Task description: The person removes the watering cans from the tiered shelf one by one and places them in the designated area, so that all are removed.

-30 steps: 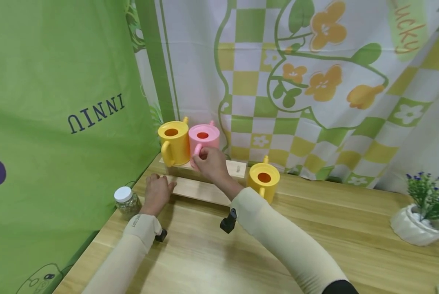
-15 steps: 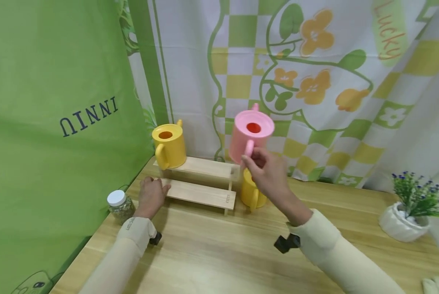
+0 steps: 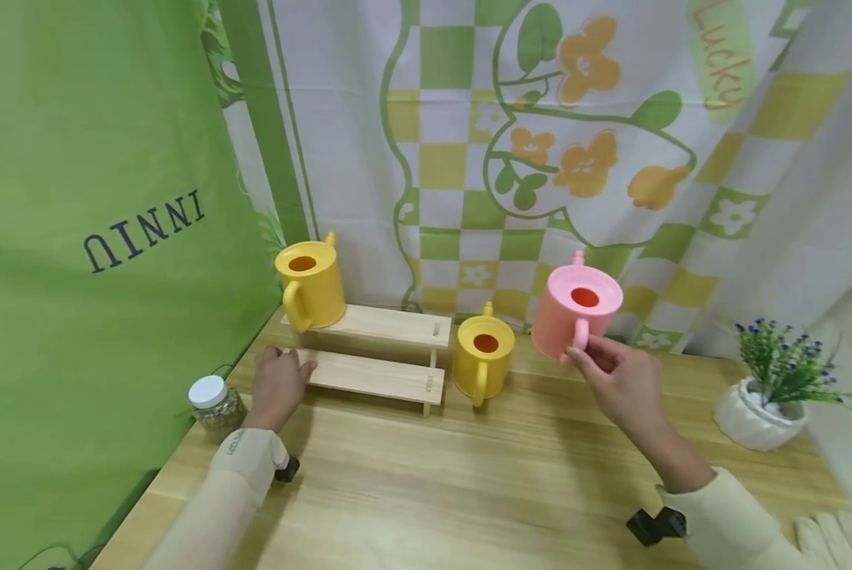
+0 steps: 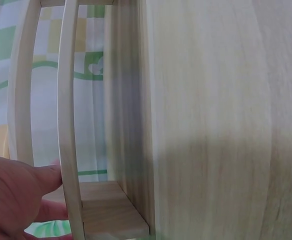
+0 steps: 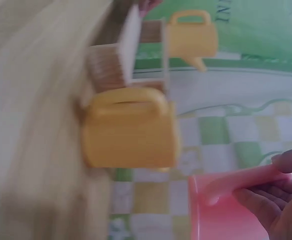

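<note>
Pink can: pink watering can (image 3: 574, 313) held above the surface (image 3: 469, 491), right of the yellow watering can (image 3: 481, 354).
Right hand: your right hand (image 3: 621, 384) pinches its handle.
Left hand: your left hand (image 3: 276, 382) rests flat, fingers relaxed, against the wooden step shelf (image 3: 369, 374).

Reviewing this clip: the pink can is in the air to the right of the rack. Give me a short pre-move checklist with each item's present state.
1. Right hand grips the pink plastic watering can by its handle: ok.
2. Pink can held upright: not ok, it tilts slightly.
3. Pink can clear of the yellow plastic watering can on the table: ok, a gap shows between them.
4. Left hand touches the left end of the two-step wooden rack: ok.
5. Other yellow watering can on the rack's top step stands upright: ok.
6. Bare wooden table below the pink can: ok; the white pot of purple flowers stands further right.
</note>
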Demonstrator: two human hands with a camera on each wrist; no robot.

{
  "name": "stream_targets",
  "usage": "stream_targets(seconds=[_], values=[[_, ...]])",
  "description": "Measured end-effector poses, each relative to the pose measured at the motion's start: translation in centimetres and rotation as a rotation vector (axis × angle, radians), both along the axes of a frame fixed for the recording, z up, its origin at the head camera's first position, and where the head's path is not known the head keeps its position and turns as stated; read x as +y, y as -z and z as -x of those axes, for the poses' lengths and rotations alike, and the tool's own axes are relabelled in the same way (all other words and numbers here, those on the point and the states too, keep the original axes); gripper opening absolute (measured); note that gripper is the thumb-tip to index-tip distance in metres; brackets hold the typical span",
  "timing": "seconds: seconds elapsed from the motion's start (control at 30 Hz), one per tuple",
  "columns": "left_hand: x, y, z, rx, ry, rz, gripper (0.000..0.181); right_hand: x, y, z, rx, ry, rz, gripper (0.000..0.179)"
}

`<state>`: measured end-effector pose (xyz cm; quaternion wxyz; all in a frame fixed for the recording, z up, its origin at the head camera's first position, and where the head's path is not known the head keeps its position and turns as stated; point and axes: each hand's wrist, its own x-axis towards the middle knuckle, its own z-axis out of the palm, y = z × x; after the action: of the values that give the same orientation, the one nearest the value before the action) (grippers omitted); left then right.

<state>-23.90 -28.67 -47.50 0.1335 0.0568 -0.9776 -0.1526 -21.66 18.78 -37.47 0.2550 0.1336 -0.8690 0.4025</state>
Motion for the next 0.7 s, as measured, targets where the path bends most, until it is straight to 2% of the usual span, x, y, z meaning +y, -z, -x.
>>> stream_targets(seconds=[0.13,0.23,0.43,0.7], values=[[0.1,0.0,0.1,-0.01,0.004,-0.003,0.043,0.5,2.8,0.4,-0.019,0.011,0.007,0.025],[0.2,-0.1,0.1,-0.001,0.002,0.025,0.043,0.3,4.2,0.5,-0.034,0.021,0.025,0.026],[0.5,-0.3,-0.2,0.02,-0.003,0.039,0.044,-0.4,5.9,0.7,-0.087,0.063,0.019,0.025],[0.7,-0.3,-0.4,-0.002,-0.016,0.025,0.045,-0.1,8.0,1.4,-0.154,0.082,0.027,0.025]])
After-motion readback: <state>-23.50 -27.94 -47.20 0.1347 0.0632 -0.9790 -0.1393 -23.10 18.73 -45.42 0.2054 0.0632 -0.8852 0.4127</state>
